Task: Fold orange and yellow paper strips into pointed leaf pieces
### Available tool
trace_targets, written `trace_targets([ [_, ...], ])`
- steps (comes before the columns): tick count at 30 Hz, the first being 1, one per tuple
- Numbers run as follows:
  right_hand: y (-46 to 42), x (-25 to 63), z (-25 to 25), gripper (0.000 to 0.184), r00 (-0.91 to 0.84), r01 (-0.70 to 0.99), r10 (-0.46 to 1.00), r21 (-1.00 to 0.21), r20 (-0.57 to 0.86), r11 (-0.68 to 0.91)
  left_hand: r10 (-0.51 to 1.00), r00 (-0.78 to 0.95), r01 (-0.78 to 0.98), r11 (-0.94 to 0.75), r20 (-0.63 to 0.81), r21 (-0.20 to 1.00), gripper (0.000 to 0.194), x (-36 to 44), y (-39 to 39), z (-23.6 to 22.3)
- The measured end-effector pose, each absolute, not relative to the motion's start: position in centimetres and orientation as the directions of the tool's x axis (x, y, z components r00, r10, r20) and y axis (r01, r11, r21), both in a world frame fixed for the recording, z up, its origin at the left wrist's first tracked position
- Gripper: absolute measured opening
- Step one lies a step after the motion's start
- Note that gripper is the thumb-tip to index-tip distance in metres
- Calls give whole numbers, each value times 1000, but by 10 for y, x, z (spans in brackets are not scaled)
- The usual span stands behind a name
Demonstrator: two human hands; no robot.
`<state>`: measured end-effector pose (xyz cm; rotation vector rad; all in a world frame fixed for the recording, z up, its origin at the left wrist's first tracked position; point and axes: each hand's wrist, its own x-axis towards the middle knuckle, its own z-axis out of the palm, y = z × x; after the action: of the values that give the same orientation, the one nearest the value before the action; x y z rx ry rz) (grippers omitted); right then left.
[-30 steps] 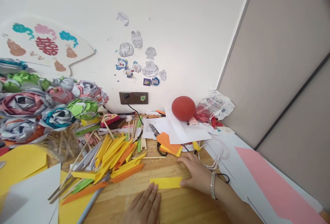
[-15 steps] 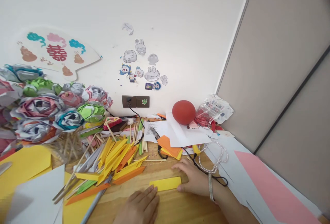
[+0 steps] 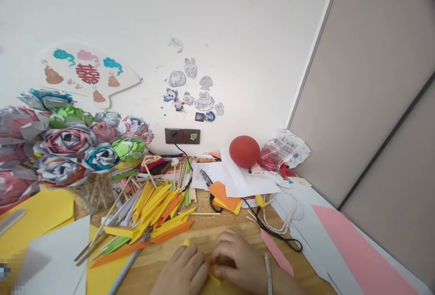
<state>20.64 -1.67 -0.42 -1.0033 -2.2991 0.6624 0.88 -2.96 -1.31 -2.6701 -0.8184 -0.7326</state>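
Observation:
A yellow paper strip (image 3: 215,278) shows only in small bits between and behind my hands, at the front of the wooden table (image 3: 142,270). My left hand (image 3: 183,271) is closed over its left part, fingers bent, with a yellow corner poking out past the knuckles. My right hand (image 3: 239,258), with a silvery bracelet at the wrist, curls its fingers and thumb on the right part. Most of the strip is covered by my fingers. A heap of folded yellow and orange paper strips (image 3: 156,211) lies ahead of my left hand.
Folded paper flowers (image 3: 68,143) stand in a clear container at left. A red balloon (image 3: 244,152) rests on white paper (image 3: 244,185) by the wall. Scissors (image 3: 205,178), a pearl string (image 3: 285,222), a black cord (image 3: 292,243) and a pink strip (image 3: 277,252) lie nearby.
My right hand has come left and down, close to my left hand, and its fingers have curled onto the yellow strip. The pink strip it covered now shows. The view has shifted slightly.

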Motion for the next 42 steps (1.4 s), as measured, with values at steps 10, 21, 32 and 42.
trace_targets([
  [10,-15,211,-8,9,-742,429,591,-454,316,781,450,758,504,-864,472,14,15,0,-22,2],
  [21,-8,214,-21,9,-763,425,549,-375,342,824,502,830,415,-847,244,331,14,-16,-17,29],
  [32,-14,201,-9,15,-596,564,785,-608,168,559,645,732,444,-695,218,566,13,-7,-8,4],
  [42,-23,195,-12,14,-510,617,832,-581,218,531,769,617,592,-594,167,545,14,5,-16,6],
])
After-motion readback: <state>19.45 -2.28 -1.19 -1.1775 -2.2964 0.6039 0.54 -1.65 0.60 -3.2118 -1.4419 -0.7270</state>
